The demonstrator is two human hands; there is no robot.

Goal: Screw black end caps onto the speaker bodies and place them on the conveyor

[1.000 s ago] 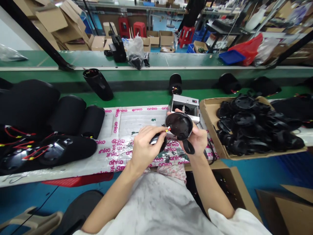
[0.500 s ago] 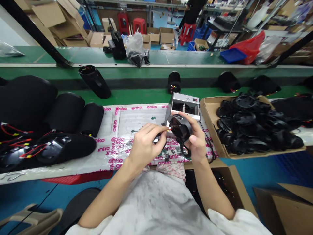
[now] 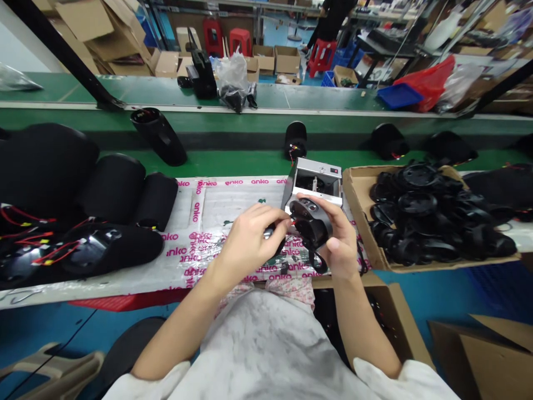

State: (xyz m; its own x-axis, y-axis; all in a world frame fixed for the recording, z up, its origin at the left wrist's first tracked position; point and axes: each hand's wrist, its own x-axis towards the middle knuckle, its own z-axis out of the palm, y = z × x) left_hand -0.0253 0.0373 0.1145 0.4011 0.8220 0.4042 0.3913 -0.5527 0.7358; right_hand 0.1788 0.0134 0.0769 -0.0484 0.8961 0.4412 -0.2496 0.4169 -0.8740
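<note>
My right hand (image 3: 339, 241) is wrapped round a round black plastic cap (image 3: 310, 225) with a strap loop hanging below it, held tilted above the table's front edge. My left hand (image 3: 250, 239) is closed in a pinch on a small red and white wire end at the cap's left rim, and a dark rounded part (image 3: 275, 240) sits under its fingers. Just behind the cap stands a small silver metal box (image 3: 318, 178) with an open front.
A cardboard box (image 3: 358, 214) of several black caps stands at the right. Black cylindrical speaker bodies (image 3: 116, 186) with red wires lie at the left. Further black bodies sit on the green conveyor (image 3: 241, 161). An open carton (image 3: 400, 322) is below the table.
My right hand has turned the cap from facing up to tilted on edge and drawn it slightly nearer the silver box. My left hand stayed pinched at its rim.
</note>
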